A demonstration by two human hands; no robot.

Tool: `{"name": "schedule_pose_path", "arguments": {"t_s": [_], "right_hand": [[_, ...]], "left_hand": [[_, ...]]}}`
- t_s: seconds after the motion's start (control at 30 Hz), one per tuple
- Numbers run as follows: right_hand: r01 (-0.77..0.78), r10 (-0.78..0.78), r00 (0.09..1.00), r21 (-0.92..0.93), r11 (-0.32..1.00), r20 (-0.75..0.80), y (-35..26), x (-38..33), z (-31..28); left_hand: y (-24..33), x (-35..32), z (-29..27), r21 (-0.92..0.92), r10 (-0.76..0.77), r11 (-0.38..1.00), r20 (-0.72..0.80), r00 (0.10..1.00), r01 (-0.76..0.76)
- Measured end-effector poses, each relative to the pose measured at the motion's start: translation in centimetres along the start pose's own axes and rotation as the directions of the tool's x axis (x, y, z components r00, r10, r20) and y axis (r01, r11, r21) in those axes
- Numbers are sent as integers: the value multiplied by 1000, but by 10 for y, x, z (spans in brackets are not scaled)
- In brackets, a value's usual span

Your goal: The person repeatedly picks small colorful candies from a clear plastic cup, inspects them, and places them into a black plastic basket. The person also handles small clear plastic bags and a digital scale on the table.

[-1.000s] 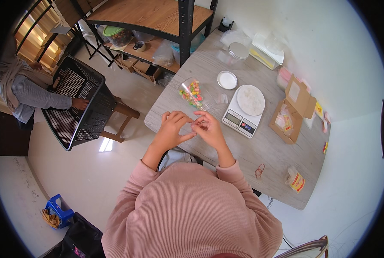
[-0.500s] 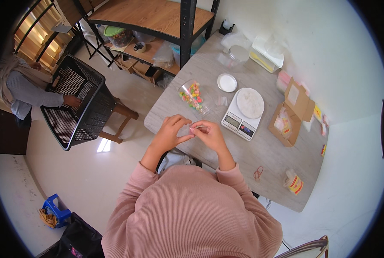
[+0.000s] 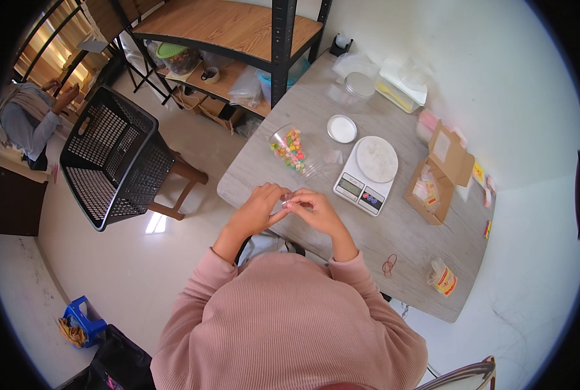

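My left hand (image 3: 256, 209) and my right hand (image 3: 313, 210) meet at the table's near edge, fingers closed in a pinch. Between the fingertips is a small, shiny, clear piece (image 3: 285, 201), perhaps plastic film; its kind is too small to tell. Just beyond them a clear jar (image 3: 278, 136) lies tipped on its side, with many small colourful sweets (image 3: 291, 151) in it. Next to its mouth rests a small clear packet (image 3: 333, 156). A round white lid (image 3: 342, 129) lies behind that. To the right stands a white kitchen scale (image 3: 367, 177) with a bare round platform.
An open cardboard box (image 3: 426, 195) with packets stands at the right of the table (image 3: 394, 234). Rubber bands (image 3: 389, 264) and a yellow-labelled bag (image 3: 443, 278) lie nearer. A lidded jar (image 3: 359, 86) stands at the back. A black basket (image 3: 124, 169) on a stool and another person (image 3: 26, 120) are at left.
My fingers have shifted slightly around the small clear piece, still close together. The other person has drawn a hand out of the black basket and raised it, leaning back to the left.
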State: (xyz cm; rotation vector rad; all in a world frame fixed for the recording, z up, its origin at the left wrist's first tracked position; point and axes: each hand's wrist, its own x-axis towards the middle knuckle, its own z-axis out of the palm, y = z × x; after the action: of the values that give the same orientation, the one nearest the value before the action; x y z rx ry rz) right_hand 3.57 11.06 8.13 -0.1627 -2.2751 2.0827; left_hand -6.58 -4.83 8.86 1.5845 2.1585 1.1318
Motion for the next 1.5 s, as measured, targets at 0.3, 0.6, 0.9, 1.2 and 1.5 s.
{"name": "schedule_pose_path", "arguments": {"t_s": [0.3, 0.6, 0.9, 1.2, 1.5], "right_hand": [[-114, 89, 931, -51, 992, -355, 54, -1, -7], [-64, -347, 849, -730, 680, -398, 83, 52, -12], [-192, -193, 871, -676, 711, -451, 82, 72, -11], [-8, -333, 882, -717, 697, -333, 97, 73, -21], [-54, -207, 932, -677, 734, -298, 96, 71, -22]], "left_hand": [[-10, -17, 19, -108, -165, 982, -103, 981, 154], [-15, -18, 16, -34, -153, 988, -161, 975, 149], [-14, -21, 15, -167, -298, 948, -172, 939, 271], [-23, -16, 16, -170, -243, 963, -216, 946, 209], [-48, -3, 41, -579, -400, 767, -98, 911, 275]]}}
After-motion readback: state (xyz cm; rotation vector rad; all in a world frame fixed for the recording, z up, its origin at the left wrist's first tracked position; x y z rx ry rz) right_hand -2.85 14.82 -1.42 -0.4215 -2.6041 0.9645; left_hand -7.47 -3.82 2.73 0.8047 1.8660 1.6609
